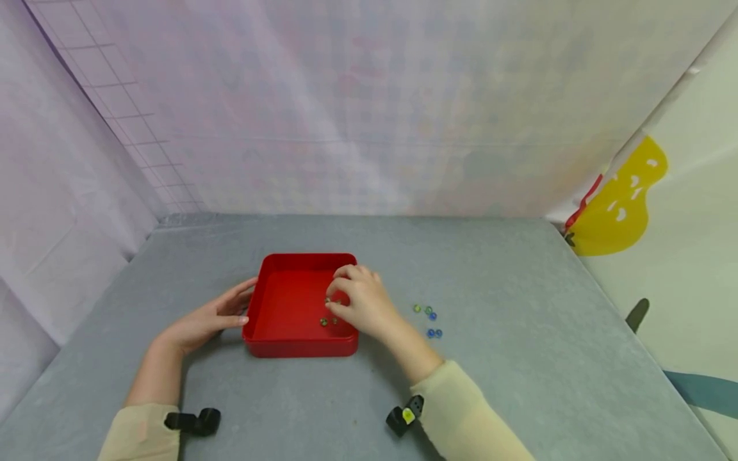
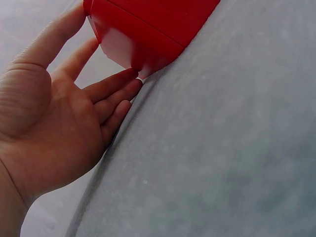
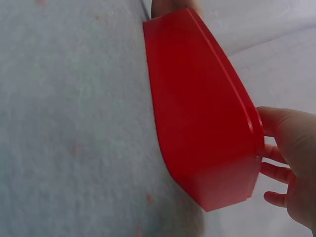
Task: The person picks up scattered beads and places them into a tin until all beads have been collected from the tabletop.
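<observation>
A square red tray [image 1: 294,351] stands on the grey table. My left hand [image 1: 210,318] rests against its left wall, fingers fairly straight; the left wrist view shows those fingertips [image 2: 129,74] touching the red side. My right hand [image 1: 364,301] reaches over the tray's right wall, thumb and forefinger bent toward each other with a small marble [image 1: 327,299] between their tips. Below them, glass marbles [image 1: 323,322] lie on the tray floor, some partly covered by the hand. In the right wrist view the tray wall [image 3: 202,108] hides the right fingertips.
Right of the tray, several loose marbles lie on the table: a yellow-green marble [image 1: 417,308], a green marble [image 1: 428,310] and blue marbles [image 1: 432,333]. A pale curtain [image 1: 369,128] hangs behind the table, with white sheets at both sides.
</observation>
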Tool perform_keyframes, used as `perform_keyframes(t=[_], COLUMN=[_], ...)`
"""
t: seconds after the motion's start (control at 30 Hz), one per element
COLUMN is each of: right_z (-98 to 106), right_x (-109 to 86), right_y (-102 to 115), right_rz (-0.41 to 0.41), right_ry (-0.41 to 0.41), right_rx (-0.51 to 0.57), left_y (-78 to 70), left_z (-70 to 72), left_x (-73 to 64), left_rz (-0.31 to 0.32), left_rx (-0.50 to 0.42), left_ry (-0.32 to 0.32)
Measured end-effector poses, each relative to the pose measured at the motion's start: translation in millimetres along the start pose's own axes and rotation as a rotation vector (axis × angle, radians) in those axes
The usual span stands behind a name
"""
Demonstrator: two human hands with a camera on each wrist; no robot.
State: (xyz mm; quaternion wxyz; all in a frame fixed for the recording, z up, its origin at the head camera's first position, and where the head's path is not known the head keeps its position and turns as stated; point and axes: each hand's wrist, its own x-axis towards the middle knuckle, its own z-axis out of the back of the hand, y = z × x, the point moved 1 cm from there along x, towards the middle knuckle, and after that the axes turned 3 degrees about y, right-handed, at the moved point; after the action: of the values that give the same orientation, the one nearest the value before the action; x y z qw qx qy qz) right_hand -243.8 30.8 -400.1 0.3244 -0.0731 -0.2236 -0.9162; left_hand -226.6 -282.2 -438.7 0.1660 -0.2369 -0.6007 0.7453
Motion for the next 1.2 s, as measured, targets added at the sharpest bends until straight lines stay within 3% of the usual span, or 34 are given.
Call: perform_keyframes(t=[1.2], right_z=[-15], right_x=[8.5], right_y=[1], right_rz=[-0.037], right_ry=[0.057], right_rx=[-0.023], left_y=[1.1], left_z=[0.2], left_x=[-0.1], left_rz=[-0.008], left_rx=[-0.015], left_ry=[0.003])
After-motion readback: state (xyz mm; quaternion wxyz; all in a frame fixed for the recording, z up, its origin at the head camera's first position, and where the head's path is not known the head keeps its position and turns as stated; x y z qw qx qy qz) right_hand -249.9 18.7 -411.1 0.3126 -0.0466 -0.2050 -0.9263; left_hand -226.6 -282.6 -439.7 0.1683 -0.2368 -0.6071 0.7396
